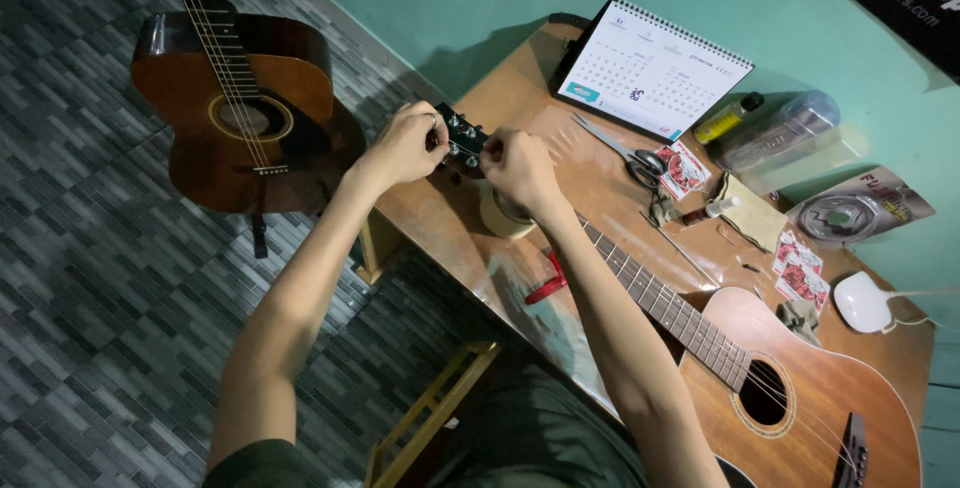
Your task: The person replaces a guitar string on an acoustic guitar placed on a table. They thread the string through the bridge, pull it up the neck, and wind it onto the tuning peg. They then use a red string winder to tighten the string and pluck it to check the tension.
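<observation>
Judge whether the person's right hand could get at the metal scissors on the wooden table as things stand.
Probably yes: the right hand is at the guitar headstock, and the metal scissors lie uncovered just beyond it.

1. Both bare forearms are reaching up from the lower middle of the frame toward its upper centre.
2. The left hand [405, 145] is curling loosely, fingers bent inward, thumb pointing right.
3. The right hand [520, 168] is closing into a pinch, knuckles facing the camera.
4. The two hands are sitting close together, not touching.
</observation>
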